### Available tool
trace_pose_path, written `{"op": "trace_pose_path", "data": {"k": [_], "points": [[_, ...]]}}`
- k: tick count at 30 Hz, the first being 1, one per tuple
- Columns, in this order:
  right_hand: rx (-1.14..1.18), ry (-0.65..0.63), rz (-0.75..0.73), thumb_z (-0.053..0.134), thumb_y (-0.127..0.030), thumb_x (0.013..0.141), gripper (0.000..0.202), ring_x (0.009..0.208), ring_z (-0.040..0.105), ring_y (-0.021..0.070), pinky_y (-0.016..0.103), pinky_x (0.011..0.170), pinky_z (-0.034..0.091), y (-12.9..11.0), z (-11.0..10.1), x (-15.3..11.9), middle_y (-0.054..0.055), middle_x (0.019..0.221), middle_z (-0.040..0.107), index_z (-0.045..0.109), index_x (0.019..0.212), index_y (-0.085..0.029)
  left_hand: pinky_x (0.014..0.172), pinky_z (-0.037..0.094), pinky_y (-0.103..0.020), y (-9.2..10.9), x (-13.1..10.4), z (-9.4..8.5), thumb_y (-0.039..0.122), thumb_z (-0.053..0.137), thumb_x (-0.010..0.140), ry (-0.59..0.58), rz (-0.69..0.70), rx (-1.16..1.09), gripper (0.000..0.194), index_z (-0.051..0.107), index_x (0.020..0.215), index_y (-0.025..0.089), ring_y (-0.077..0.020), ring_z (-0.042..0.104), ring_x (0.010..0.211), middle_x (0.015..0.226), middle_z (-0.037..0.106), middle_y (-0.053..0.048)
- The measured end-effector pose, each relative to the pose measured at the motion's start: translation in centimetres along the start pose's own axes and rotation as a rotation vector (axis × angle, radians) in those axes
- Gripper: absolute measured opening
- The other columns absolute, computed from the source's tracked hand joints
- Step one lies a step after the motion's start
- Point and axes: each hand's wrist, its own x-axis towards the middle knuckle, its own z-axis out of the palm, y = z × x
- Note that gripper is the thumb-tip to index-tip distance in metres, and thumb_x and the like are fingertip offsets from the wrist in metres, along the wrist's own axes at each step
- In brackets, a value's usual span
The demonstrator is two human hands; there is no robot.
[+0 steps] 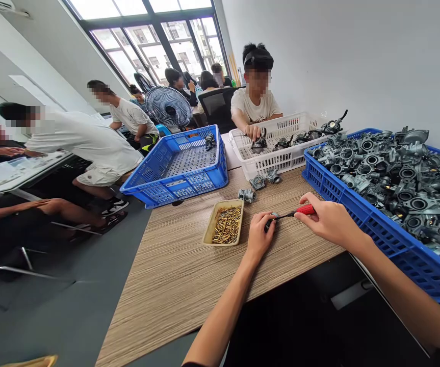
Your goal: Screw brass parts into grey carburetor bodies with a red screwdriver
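Note:
My right hand (pixel 329 219) is closed around the red handle of a screwdriver (pixel 304 210), whose dark shaft points left. The shaft's tip meets a small, mostly hidden metal part (pixel 272 219), which looks like a carburetor. Fingers of my left hand (pixel 260 234) wrap round that part and hold it against the wooden table (pixel 181 260). Just left of my left hand stands a cream tray (pixel 205 235) filled with small brass-coloured pieces. Beyond it lie a few loose carburetors (pixel 247 194) on the tabletop.
At my right a blue crate (pixel 342 196) is heaped with carburetors. Across the table, a person (pixel 256 102) reaches into a white basket (pixel 244 165) holding several carburetors. Another blue crate (pixel 174 192) sits at the table's left edge. A fan (pixel 169 107) and other people are behind.

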Motion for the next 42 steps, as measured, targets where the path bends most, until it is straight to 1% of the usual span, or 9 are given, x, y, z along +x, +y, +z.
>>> {"op": "trace_pose_path", "data": {"k": [5, 8, 13, 20, 23, 28, 34, 37, 42], "points": [[0.083, -0.018, -0.070, 0.055, -0.035, 0.101, 0.022, 0.074, 0.074, 0.0254, 0.030, 0.063, 0.040, 0.15, 0.07, -0.26, 0.001, 0.086, 0.078, 0.051, 0.121, -0.026, 0.101, 0.056, -0.045, -0.02, -0.02, 0.07, 0.025, 0.061, 0.101, 0.002, -0.006, 0.003, 0.013, 0.073, 0.105, 0.025, -0.0242, 0.067, 0.112, 0.118, 0.073, -0.008], [0.057, 0.012, -0.062, 0.055, -0.039, 0.103, 0.014, 0.076, 0.075, 0.0260, 0.030, 0.060, 0.037, 0.12, 0.25, -0.16, 0.003, 0.090, 0.080, 0.052, 0.110, -0.027, 0.102, 0.056, -0.045, -0.06, -0.02, 0.08, 0.025, 0.061, 0.101, 0.003, -0.007, 0.001, 0.013, 0.073, 0.106, 0.025, -0.0242, 0.067, 0.113, 0.118, 0.073, -0.008], [-0.046, 0.020, -0.010, 0.054, -0.047, 0.104, 0.022, 0.070, 0.074, 0.0266, 0.030, 0.055, 0.030, 0.03, 0.21, 0.02, 0.003, 0.076, 0.077, 0.052, 0.100, -0.026, 0.102, 0.056, -0.045, -0.10, -0.04, 0.03, 0.025, 0.061, 0.102, 0.000, -0.004, -0.004, 0.013, 0.073, 0.107, 0.025, -0.0239, 0.067, 0.113, 0.119, 0.074, -0.008], [0.144, -0.052, -0.097, 0.055, -0.029, 0.100, 0.017, 0.083, 0.076, 0.0246, 0.030, 0.066, 0.044, 0.00, -0.22, -0.29, 0.003, 0.098, 0.079, 0.047, 0.115, -0.027, 0.101, 0.056, -0.044, -0.03, 0.00, 0.03, 0.025, 0.061, 0.102, 0.001, 0.001, 0.001, 0.012, 0.072, 0.107, 0.025, -0.0236, 0.068, 0.113, 0.118, 0.074, -0.007], [0.115, -0.041, -0.074, 0.054, -0.031, 0.102, 0.010, 0.080, 0.075, 0.0258, 0.030, 0.064, 0.043, -0.05, -0.16, -0.23, 0.003, 0.091, 0.078, 0.048, 0.108, -0.026, 0.100, 0.056, -0.044, -0.09, 0.05, 0.00, 0.024, 0.061, 0.102, 0.005, 0.001, 0.003, 0.013, 0.072, 0.108, 0.025, -0.0235, 0.068, 0.113, 0.119, 0.074, -0.008], [0.081, -0.040, -0.031, 0.055, -0.039, 0.104, 0.015, 0.075, 0.074, 0.0260, 0.030, 0.063, 0.041, 0.04, 0.01, -0.05, 0.002, 0.086, 0.077, 0.047, 0.102, -0.026, 0.101, 0.055, -0.043, -0.22, 0.06, 0.00, 0.023, 0.061, 0.102, 0.006, 0.008, 0.007, 0.014, 0.072, 0.111, 0.024, -0.0232, 0.067, 0.114, 0.120, 0.074, -0.008], [0.167, -0.090, -0.088, 0.056, -0.027, 0.101, 0.018, 0.082, 0.075, 0.0233, 0.028, 0.068, 0.044, -0.11, -0.50, -0.33, 0.003, 0.097, 0.077, 0.047, 0.116, -0.026, 0.101, 0.055, -0.043, -0.28, 0.03, 0.11, 0.021, 0.063, 0.100, 0.018, 0.015, 0.023, 0.013, 0.073, 0.108, 0.024, -0.0234, 0.068, 0.113, 0.120, 0.074, -0.007], [0.156, -0.103, -0.096, 0.055, -0.025, 0.101, 0.014, 0.081, 0.074, 0.0234, 0.028, 0.067, 0.042, -0.28, -0.64, -0.37, 0.002, 0.094, 0.076, 0.047, 0.111, -0.026, 0.101, 0.055, -0.043, -0.34, 0.03, 0.11, 0.020, 0.063, 0.100, 0.019, 0.018, 0.024, 0.013, 0.073, 0.109, 0.023, -0.0237, 0.068, 0.113, 0.119, 0.074, -0.007], [0.123, -0.095, -0.033, 0.056, -0.035, 0.103, 0.013, 0.076, 0.073, 0.0253, 0.029, 0.064, 0.039, -0.38, -0.45, -0.19, 0.002, 0.085, 0.075, 0.046, 0.103, -0.026, 0.100, 0.056, -0.043, -0.43, 0.02, 0.09, 0.020, 0.063, 0.100, 0.017, 0.023, 0.027, 0.013, 0.074, 0.108, 0.023, -0.0237, 0.068, 0.113, 0.119, 0.074, -0.008]]}}
